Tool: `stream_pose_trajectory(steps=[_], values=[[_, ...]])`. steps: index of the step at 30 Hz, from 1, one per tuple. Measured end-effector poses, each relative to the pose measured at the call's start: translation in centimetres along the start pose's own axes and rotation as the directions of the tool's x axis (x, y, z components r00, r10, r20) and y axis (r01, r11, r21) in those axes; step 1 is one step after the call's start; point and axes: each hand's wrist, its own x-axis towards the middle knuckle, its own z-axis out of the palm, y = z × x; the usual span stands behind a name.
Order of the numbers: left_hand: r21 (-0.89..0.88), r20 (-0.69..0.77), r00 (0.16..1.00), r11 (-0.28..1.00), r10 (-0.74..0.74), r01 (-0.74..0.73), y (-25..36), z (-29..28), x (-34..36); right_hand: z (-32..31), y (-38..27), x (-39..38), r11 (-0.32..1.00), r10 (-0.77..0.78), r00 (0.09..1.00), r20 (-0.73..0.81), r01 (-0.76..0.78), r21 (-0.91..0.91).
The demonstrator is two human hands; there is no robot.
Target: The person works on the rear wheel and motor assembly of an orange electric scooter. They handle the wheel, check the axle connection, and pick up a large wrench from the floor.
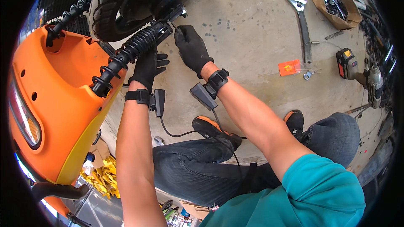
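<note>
My right hand point(192, 49), in a black glove, is closed with thumb and fingertips around a thin metal piece point(174, 26) beside the lower end of a black coil-spring shock absorber point(135, 47). Its exact kind is too small to tell. That end of the shock meets a metal bracket point(176, 13) at the hub of a black knobby tyre point(105, 14). My left hand point(146, 69), also gloved, is just below the shock with several fingers stretched out and apart. The shock hides part of this hand, and whether it touches the shock I cannot tell.
Orange bodywork point(46, 113) with a tail light fills the left side. On the concrete floor at right lie an adjustable wrench point(304, 29), an orange packet point(289, 67), a spring point(334, 35), a cordless power tool point(347, 64) and a paper bag point(352, 19) of metal parts. Cables hang from my wrist devices.
</note>
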Motion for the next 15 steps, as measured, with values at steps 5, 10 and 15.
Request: stream_pose_trajectory(steps=[5, 10, 15], values=[[-0.047, -0.007, 1.000, 0.999, -0.002, 0.001, -0.06, 0.28, 0.02, -0.32, -0.38, -0.08, 0.998, -0.052, 0.998, -0.030, 0.051, -0.032], [-0.079, -0.005, 1.000, 0.997, 0.018, -0.019, -0.32, 0.37, 0.02, -0.05, -0.41, -0.34, 0.996, -0.074, 0.995, -0.061, 0.070, -0.061], [-0.096, 0.000, 0.999, 0.994, 0.043, -0.043, -0.52, 0.53, 0.21, 0.45, 0.28, 0.10, 0.992, -0.124, 0.988, -0.087, 0.121, -0.038]])
